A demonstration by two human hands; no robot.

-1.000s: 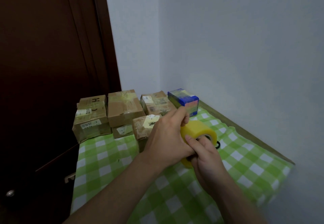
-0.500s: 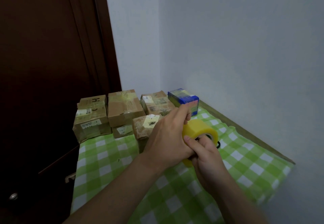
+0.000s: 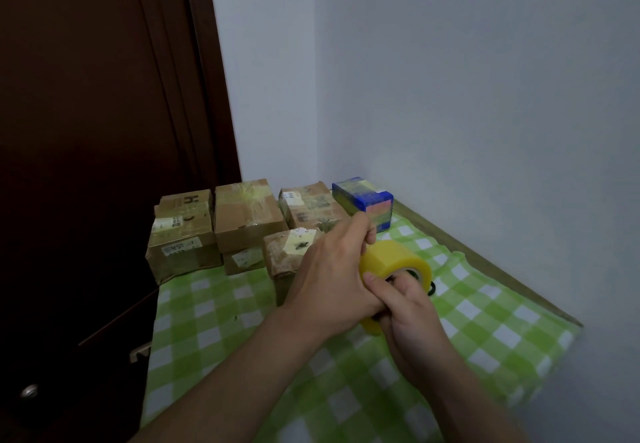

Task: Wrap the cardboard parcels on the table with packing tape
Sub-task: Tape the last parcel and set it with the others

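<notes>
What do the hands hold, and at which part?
The yellow tape roll. The right hand has fingers in its core and thumb on the outside; the left hand grips the outer surface at the top.

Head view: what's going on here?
A person holds a yellow tape roll over the checked tablecloth. The right hand grips it from below, thumb on its side; the left hand pinches at its upper edge, probably finding the tape end. The cardboard parcels and a blue box sit at the far end.
</notes>
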